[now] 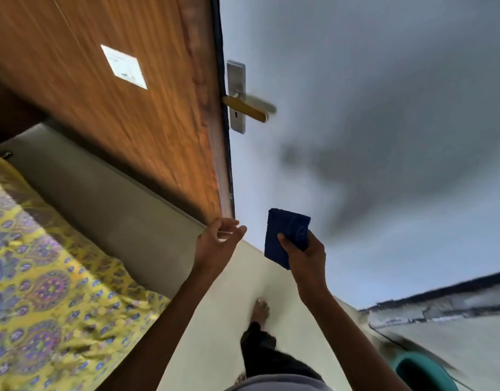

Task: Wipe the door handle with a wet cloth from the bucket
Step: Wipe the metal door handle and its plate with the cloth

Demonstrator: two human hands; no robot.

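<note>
A folded dark blue cloth [285, 235] is pinched in my right hand [306, 258], held up in front of me below the door's edge. My left hand [217, 241] hovers beside it with curled, spread fingers and nothing in it. Higher up, a brass lever door handle [247, 108] sticks out from a silver plate [235, 77] on the edge of the open wooden door [116, 108]. Both hands are well below the handle. A teal bucket rim [421, 371] shows at the lower right.
A bed with a yellow patterned sheet [45, 277] fills the lower left. A grey wall [384, 108] stands behind the handle. My bare foot [260, 309] and dark trouser leg are on the pale floor. A white label [124, 66] is stuck on the door.
</note>
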